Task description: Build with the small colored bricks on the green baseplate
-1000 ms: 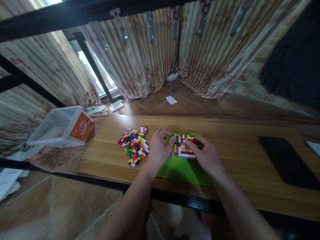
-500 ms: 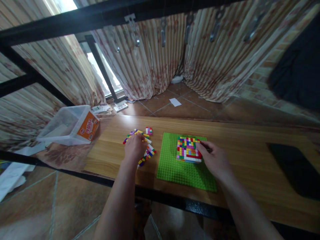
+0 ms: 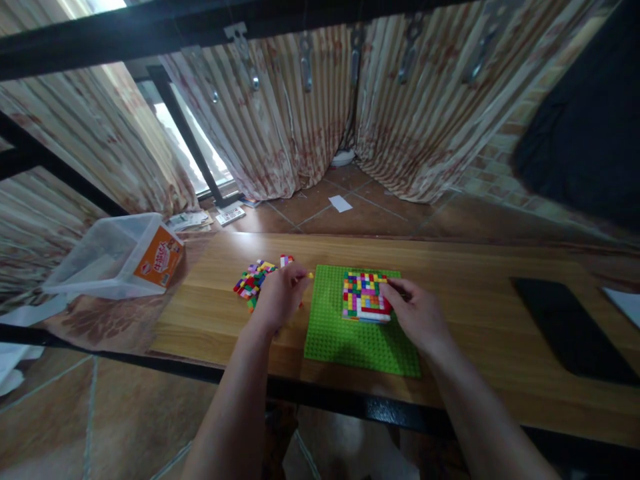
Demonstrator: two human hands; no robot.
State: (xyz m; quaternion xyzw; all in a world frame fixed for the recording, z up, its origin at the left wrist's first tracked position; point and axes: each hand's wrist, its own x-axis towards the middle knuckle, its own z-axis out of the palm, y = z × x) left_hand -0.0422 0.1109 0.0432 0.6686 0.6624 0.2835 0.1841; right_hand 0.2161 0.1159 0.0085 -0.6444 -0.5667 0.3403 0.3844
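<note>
A small yellow toy brick (image 3: 311, 275) pokes out from the fingertips of my left hand (image 3: 283, 293), which is closed in a pinch at the left edge of the green baseplate (image 3: 350, 347). On the plate stands a block built of many coloured bricks (image 3: 367, 297), with white pieces along its near side. My right hand (image 3: 417, 313) is closed against the right side of this block, thumb on its top edge; its other fingers are partly hidden behind. Left of the plate lies a pile of loose bricks (image 3: 250, 280), partly covered by my left hand.
The wooden table (image 3: 200, 300) has a dark flat tablet-like thing (image 3: 565, 327) on its right and a white sheet (image 3: 623, 303) at the far right. A clear plastic box (image 3: 115, 257) with an orange label stands beyond the left end. A black bar (image 3: 200, 40) crosses above.
My left hand has moved right from the brick pile to the plate's edge, now with a yellow brick in its fingertips. My right hand stays at the block. The view has shifted slightly right.
</note>
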